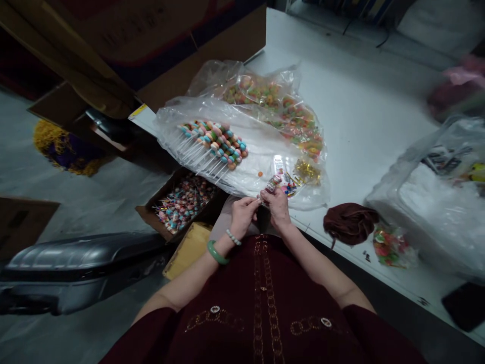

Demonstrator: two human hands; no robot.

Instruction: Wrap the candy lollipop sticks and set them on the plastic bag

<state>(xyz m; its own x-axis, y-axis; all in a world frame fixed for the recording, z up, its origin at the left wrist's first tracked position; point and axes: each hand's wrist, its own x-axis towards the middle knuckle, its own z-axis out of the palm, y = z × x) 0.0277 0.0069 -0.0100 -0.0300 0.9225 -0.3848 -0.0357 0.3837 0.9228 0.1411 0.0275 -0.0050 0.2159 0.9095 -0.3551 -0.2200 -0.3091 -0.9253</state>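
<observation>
Close to the table's near edge, my right hand (278, 206) grips a candy lollipop in a clear, shiny wrapper (273, 183), its head pointing away from me. My left hand (244, 215) is closed in a pinch at the lower end of the same lollipop, its fingertips meeting my right thumb. The stick end is hidden by my fingers. Just beyond lie gold twist ties (307, 172), a small printed card (279, 164) and one loose orange candy (260, 174). To the left, rows of candy lollipops (215, 141) on white sticks lie on a plastic sheet (170, 114).
Bags of ring-shaped gummies (273, 96) lie behind the lollipops. Below left stands a carton of wrapped lollipops (182, 202). Brown cloth (350, 222), a small candy bag (392, 245) and a plastic-lined bin (428, 192) are at right. A grey suitcase (83, 258) stands left.
</observation>
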